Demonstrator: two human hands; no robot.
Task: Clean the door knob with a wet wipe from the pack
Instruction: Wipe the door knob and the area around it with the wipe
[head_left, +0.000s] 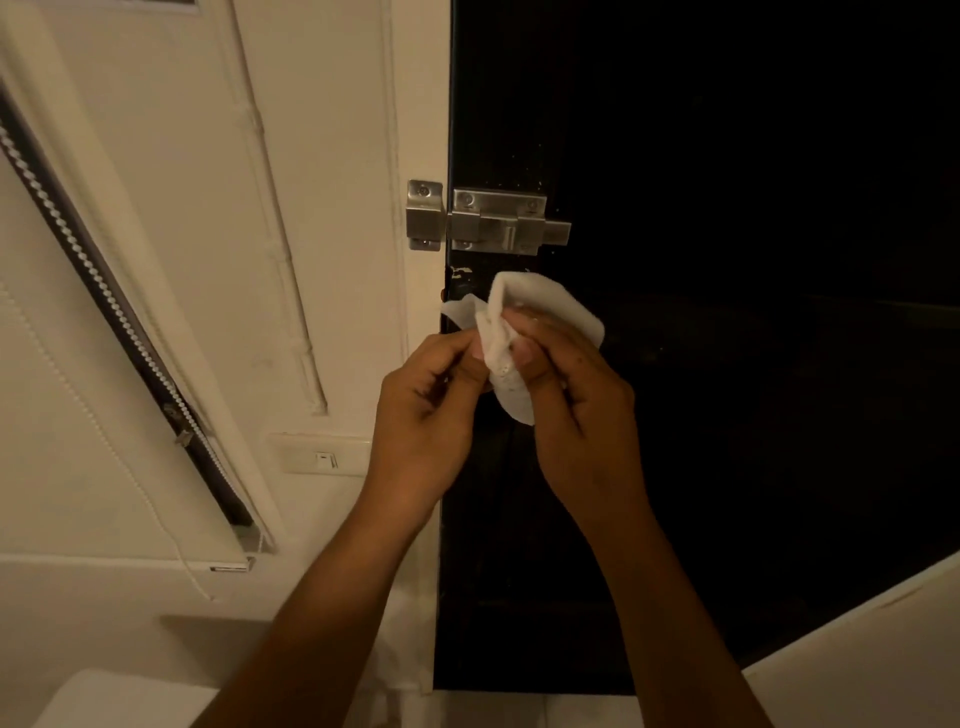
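A white wet wipe (550, 306) is bunched between both my hands in front of the dark door (727, 260), close to its left edge. My left hand (431, 415) pinches the wipe's left side with thumb and fingers. My right hand (576, 405) grips its right side, thumb on the cloth. The door knob is hidden behind the hands and wipe. The pack is not in view.
A steel sliding bolt latch (498, 221) sits on the door just above the wipe, its keeper (425, 214) on the cream frame. A light switch (324, 457) is on the wall at left, beside a window blind (104, 291). A pale surface (857, 660) lies at lower right.
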